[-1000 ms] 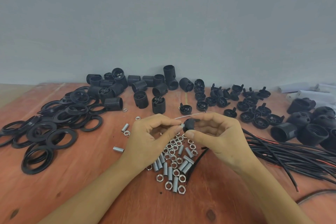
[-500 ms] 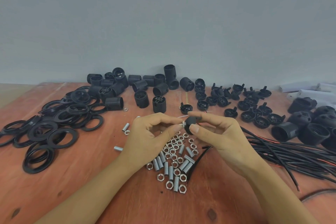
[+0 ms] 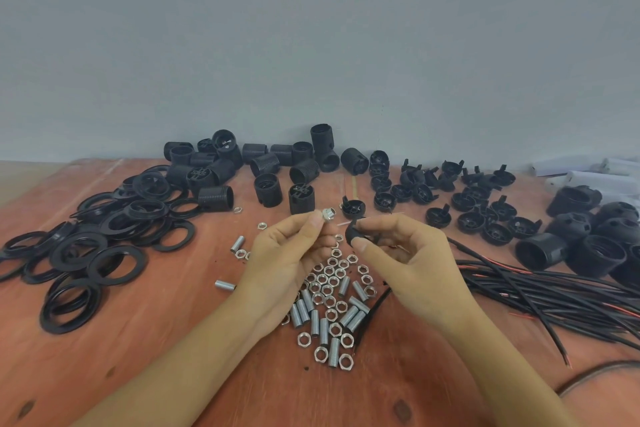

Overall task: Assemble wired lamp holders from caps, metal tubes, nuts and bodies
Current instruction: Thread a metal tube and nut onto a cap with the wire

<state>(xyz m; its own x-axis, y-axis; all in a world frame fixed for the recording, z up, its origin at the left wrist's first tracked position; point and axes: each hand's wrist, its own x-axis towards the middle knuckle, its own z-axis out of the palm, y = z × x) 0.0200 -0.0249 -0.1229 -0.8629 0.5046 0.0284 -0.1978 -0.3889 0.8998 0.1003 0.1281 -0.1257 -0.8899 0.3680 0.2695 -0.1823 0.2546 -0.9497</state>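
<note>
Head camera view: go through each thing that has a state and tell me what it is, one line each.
Left hand, pinching a metal tube with a nut on it at the fingertips.
Right hand, gripping a black cap, held apart from the tube.
Loose nuts and tubes, piled on the table.
Threaded bodies, some upright, some on their sides.
Wire bundle, lying loose at the right.
</note>
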